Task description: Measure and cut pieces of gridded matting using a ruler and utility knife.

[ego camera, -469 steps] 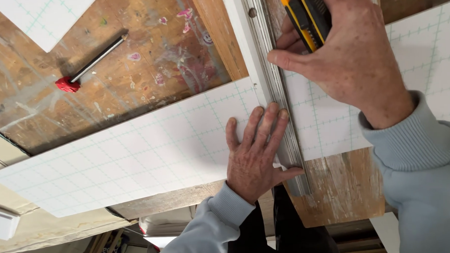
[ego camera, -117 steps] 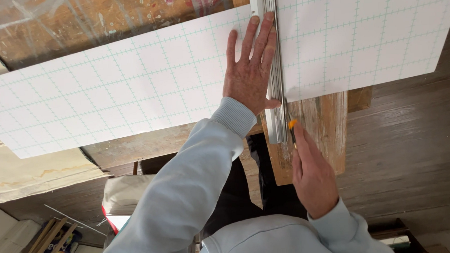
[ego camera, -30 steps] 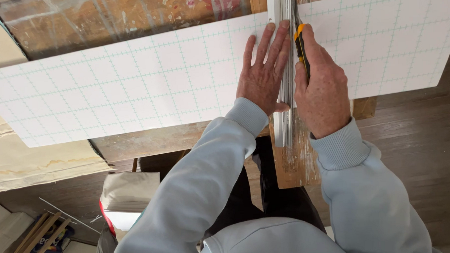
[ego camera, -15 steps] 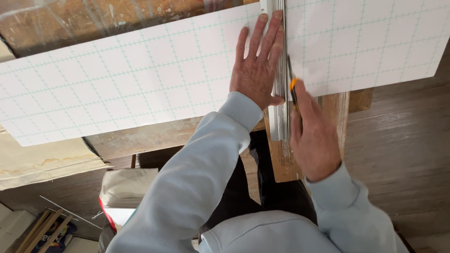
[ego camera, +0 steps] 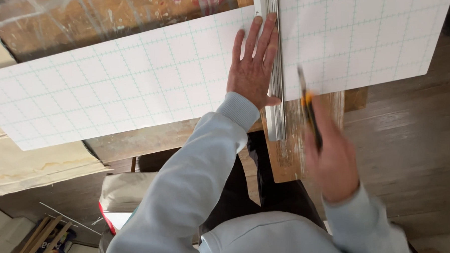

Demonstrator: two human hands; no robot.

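left hand (ego camera: 253, 70) spread flat, pinning the metal straightedge (ego camera: 274, 80) on the white gridded sheet (ego camera: 134, 90). right hand (ego camera: 331, 157) grips a utility knife (ego camera: 308, 106), blurry, near the sheet's near edge; cut looks almost finished.

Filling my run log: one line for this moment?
left hand: flat, pressing metal straightedge | right hand: gripping utility knife | gridded white board

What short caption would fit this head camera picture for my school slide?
Left hand presses a metal straightedge onto a white gridded sheet while the right hand holds a yellow-and-black utility knife beside it.
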